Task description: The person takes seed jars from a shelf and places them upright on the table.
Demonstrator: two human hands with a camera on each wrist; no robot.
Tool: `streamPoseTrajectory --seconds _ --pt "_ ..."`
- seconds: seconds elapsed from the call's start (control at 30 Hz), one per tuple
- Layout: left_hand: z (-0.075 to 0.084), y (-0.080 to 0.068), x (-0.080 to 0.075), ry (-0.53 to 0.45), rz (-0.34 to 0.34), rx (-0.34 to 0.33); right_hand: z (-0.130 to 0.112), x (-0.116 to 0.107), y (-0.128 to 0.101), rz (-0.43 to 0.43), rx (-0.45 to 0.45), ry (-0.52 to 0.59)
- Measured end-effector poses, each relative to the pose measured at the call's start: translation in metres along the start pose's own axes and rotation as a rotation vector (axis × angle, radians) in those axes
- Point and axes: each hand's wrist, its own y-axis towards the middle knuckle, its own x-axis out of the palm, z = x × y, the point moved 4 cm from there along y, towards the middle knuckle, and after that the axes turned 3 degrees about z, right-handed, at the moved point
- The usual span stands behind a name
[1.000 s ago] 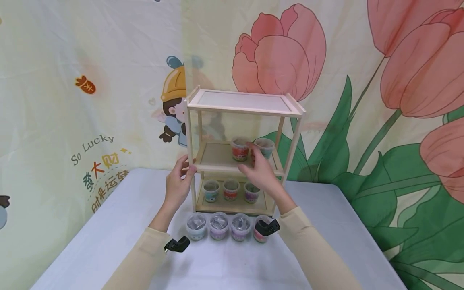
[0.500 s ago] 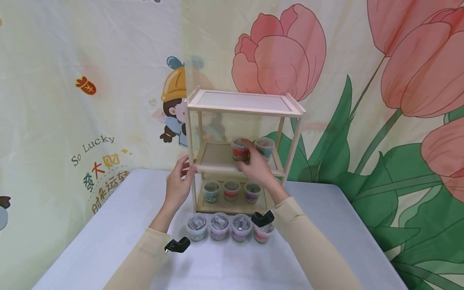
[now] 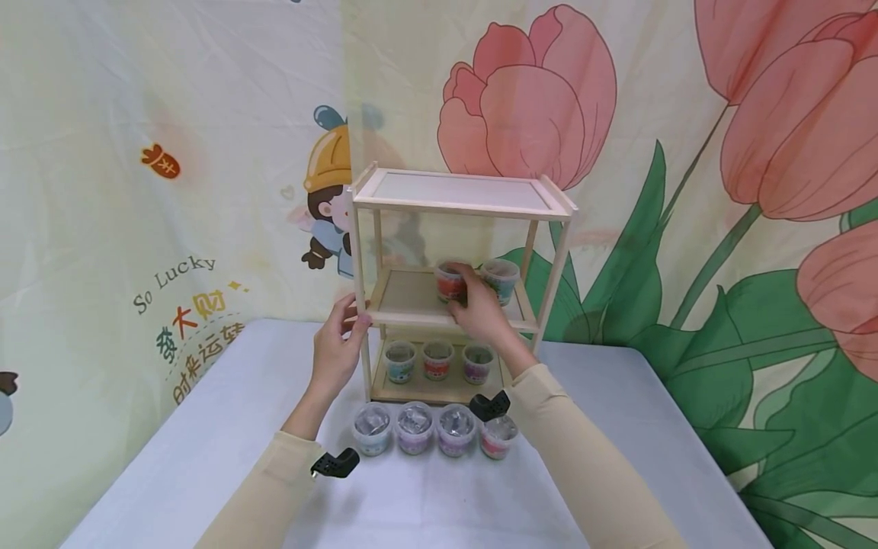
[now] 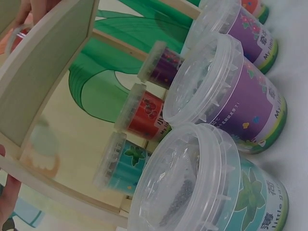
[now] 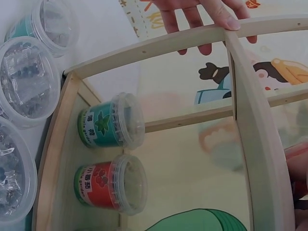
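Head view shows me the right hand [image 3: 480, 313] reaching into the middle tier of the three-tier pale wooden shelf rack [image 3: 463, 202], its fingers curled round the small red-labelled clear plastic tub [image 3: 449, 282], which stands on that tier at about the 1 o'clock side of the rack's centre. Just beside it, at 3 o'clock, stands a teal-labelled clear plastic tub [image 3: 501, 278]; the two look close to touching, so I judge that a sideways nudge of the red tub could knock its neighbour toward the shelf's edge. The left hand [image 3: 338, 347] grips the rack's front left post at 9 o'clock, thumb and fingers wrapped about the wood; the right wrist view confirms fingertips [image 5: 226, 21] over the middle rail. If that grip loosens, I suspect the light rack could shift or tip under the other hand's push. Below, three small tubs [image 3: 437, 360] sit on the bottom tier, and four lidded clear tubs [image 3: 430, 428] stand in a row on the white table [image 3: 206, 450] at 6 o'clock, where a dropped tub or a low sleeve could scatter them.
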Motion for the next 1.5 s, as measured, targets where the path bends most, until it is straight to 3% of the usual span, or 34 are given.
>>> streamPoseTrajectory --seconds 0.53,1.5 --pt "0.0005 -0.0005 -0.0005 -0.009 -0.009 -0.004 0.0024 0.0029 0.0013 0.030 -0.087 -0.013" --pt "-0.0001 -0.0003 0.0001 -0.005 -0.013 -0.006 0.0063 0.0015 -0.0067 0.049 -0.125 0.070"
